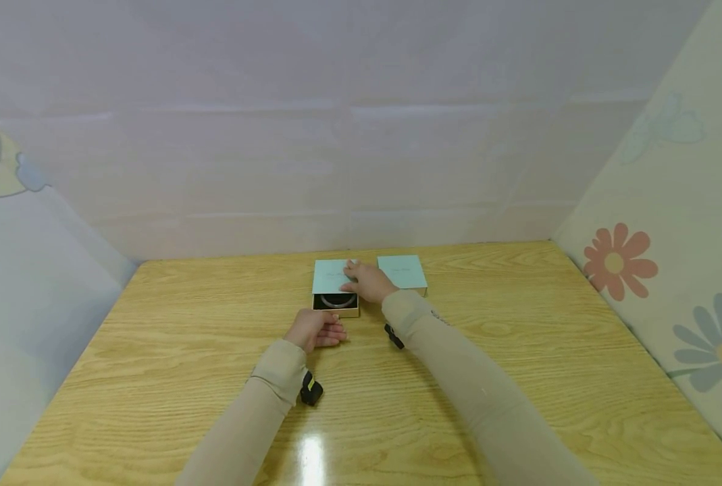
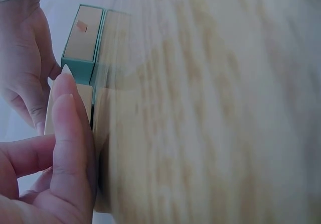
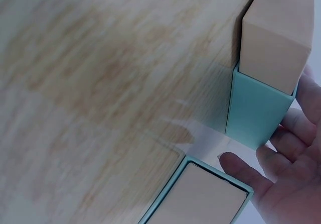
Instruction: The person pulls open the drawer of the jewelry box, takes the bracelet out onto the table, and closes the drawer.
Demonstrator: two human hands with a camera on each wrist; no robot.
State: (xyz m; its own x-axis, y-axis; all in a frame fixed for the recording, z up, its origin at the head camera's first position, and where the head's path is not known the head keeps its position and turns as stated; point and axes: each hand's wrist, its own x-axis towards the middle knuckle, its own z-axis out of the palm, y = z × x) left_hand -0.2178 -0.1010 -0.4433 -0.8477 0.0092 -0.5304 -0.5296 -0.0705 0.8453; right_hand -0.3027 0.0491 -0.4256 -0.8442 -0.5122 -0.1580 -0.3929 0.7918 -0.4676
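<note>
A pale teal gift box (image 1: 329,275) stands near the back of the table, its tan drawer (image 1: 350,313) slid partway out toward me. A thin round bangle (image 1: 338,306) lies on the drawer's black lining, partly under the sleeve. My left hand (image 1: 313,329) pinches at the drawer's front with thumb and forefinger, the other fingers extended; the pinched spot is hidden. From the right, my right hand (image 1: 368,281) holds the teal sleeve (image 3: 258,111), some fingers on its top and others along its side.
Just right of it sits a second teal box (image 1: 402,271), its drawer pushed in and a small pull tab (image 2: 82,26) on the front. Both boxes rest on the wood-grain table (image 1: 215,304). Behind runs a pale wall (image 1: 348,169); a flowered one (image 1: 652,270) flanks the right.
</note>
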